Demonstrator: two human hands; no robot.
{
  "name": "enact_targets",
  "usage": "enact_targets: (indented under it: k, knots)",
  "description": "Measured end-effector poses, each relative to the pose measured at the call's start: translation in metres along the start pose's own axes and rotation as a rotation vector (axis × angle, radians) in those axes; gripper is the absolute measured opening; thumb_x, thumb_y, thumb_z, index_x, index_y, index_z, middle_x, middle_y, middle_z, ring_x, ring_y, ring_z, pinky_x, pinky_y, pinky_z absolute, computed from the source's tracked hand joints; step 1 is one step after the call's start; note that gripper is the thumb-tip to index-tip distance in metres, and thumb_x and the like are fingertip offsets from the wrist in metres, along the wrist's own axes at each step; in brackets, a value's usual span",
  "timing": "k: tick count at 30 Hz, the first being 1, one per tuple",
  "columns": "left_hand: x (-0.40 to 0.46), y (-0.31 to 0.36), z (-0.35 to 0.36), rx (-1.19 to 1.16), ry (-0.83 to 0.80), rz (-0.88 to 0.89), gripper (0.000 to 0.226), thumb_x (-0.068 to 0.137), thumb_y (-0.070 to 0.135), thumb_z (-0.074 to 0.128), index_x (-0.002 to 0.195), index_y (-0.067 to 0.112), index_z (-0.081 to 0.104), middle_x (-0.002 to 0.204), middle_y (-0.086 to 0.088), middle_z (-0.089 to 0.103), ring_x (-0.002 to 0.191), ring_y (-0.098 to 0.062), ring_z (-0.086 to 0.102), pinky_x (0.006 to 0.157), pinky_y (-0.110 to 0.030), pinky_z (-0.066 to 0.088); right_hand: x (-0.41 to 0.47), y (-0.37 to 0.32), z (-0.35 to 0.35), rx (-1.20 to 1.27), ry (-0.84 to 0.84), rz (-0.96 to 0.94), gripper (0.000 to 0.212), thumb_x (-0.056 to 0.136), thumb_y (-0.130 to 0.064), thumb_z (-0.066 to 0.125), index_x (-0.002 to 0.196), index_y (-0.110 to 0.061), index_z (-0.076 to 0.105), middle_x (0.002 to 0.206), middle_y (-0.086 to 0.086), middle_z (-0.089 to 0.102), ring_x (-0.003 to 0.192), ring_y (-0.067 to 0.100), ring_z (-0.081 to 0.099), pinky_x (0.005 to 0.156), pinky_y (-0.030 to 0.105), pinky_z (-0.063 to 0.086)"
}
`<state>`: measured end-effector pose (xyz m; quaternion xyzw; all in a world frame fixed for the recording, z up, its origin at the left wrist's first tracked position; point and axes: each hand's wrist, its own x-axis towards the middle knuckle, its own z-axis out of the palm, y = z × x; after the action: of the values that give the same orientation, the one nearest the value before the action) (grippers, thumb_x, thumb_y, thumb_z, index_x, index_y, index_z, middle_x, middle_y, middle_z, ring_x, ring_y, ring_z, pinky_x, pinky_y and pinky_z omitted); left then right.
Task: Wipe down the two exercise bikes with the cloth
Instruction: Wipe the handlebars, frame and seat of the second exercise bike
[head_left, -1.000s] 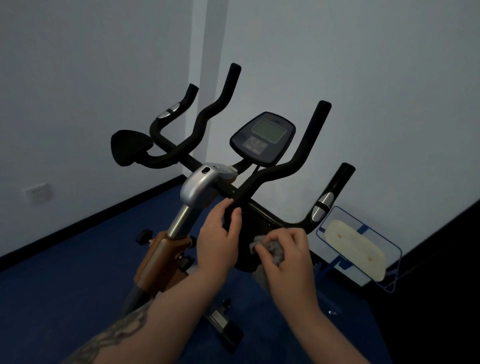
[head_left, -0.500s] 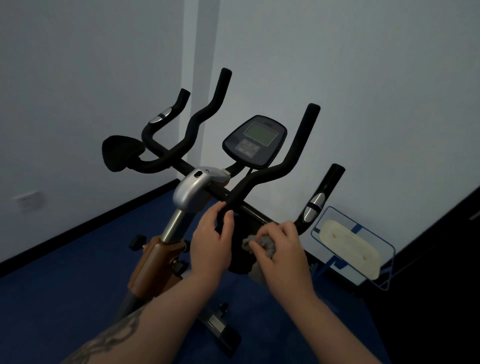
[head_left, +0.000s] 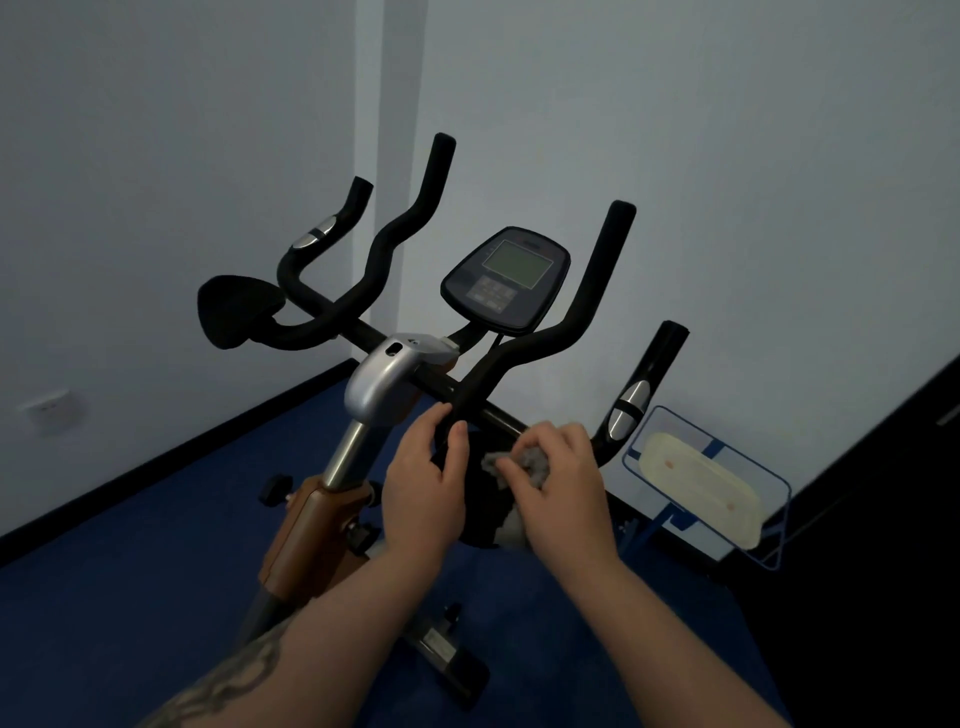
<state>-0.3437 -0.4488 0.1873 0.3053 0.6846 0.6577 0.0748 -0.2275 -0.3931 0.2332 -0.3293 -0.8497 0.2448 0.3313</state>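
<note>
Still early: only one black exercise bike (head_left: 467, 374) shows.
The right hand (head_left: 558, 493) pinches the crumpled grey cloth (head_left: 524, 462) by the handlebar; the left hand's (head_left: 423, 483) fingers (head_left: 457, 441) curl round the bar.

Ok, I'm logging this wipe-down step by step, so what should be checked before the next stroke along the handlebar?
1. Cloth gripped by right hand: ok.
2. Left hand steadying the handlebar: ok, fingers curled round it.
3. Cloth on the crossbar: cannot tell, contact hidden.
4. Console clear of both hands: ok.
5. Second bike wiped: cannot tell, only one bike in view.
</note>
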Motion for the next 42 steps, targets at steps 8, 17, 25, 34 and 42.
enact_targets:
  k: [8, 17, 25, 34, 42]
  knots:
    - [-0.002, -0.002, -0.001, 0.004, -0.02, -0.001, 0.027, 0.096, 0.044, 0.045, 0.121, 0.038, 0.054, 0.111, 0.027, 0.057, 0.111, 0.008, 0.051, 0.097, -0.03, 0.047, -0.036, 0.0, 0.003, -0.007, 0.084, -0.016, 0.035, 0.084, -0.024, 0.069, 0.085, -0.047, 0.043, 0.107, -0.027, 0.036, 0.095, -0.005, 0.049, 0.071, 0.002, 0.044]
    - [-0.007, 0.004, -0.003, 0.041, -0.022, -0.063, 0.038, 0.099, 0.045, 0.035, 0.13, 0.033, 0.053, 0.12, 0.018, 0.059, 0.11, 0.012, 0.051, 0.089, -0.011, 0.04, 0.017, -0.001, -0.009, 0.136, -0.148, 0.032, 0.022, 0.084, -0.022, 0.071, 0.079, -0.033, 0.053, 0.096, -0.009, 0.047, 0.086, -0.005, 0.049, 0.07, 0.004, 0.039]
    - [-0.013, 0.012, 0.004, 0.209, 0.122, 0.019, 0.036, 0.097, 0.041, 0.034, 0.129, 0.036, 0.049, 0.129, 0.024, 0.05, 0.119, 0.013, 0.044, 0.099, -0.02, 0.038, -0.016, 0.012, -0.016, 0.218, -0.159, 0.02, 0.025, 0.086, -0.027, 0.069, 0.081, -0.042, 0.049, 0.101, -0.025, 0.039, 0.094, -0.01, 0.05, 0.072, 0.006, 0.045]
    - [-0.014, 0.043, 0.037, 0.69, 0.229, 0.097, 0.039, 0.093, 0.023, 0.057, 0.131, 0.018, 0.055, 0.145, -0.001, 0.045, 0.138, -0.021, 0.034, 0.115, -0.045, 0.027, 0.069, 0.05, -0.062, -0.109, -0.282, -0.429, 0.013, 0.089, -0.027, 0.065, 0.101, -0.023, 0.064, 0.102, -0.009, 0.047, 0.094, 0.005, 0.047, 0.08, 0.019, 0.044]
    - [-0.007, 0.038, 0.035, 0.722, 0.287, 0.179, 0.029, 0.084, 0.019, 0.069, 0.112, 0.021, 0.069, 0.132, 0.006, 0.058, 0.13, -0.016, 0.046, 0.109, -0.021, 0.019, 0.087, 0.069, -0.043, -0.07, -0.495, -0.574, 0.025, 0.088, -0.016, 0.065, 0.11, -0.029, 0.069, 0.097, -0.012, 0.054, 0.086, 0.005, 0.054, 0.076, 0.015, 0.045]
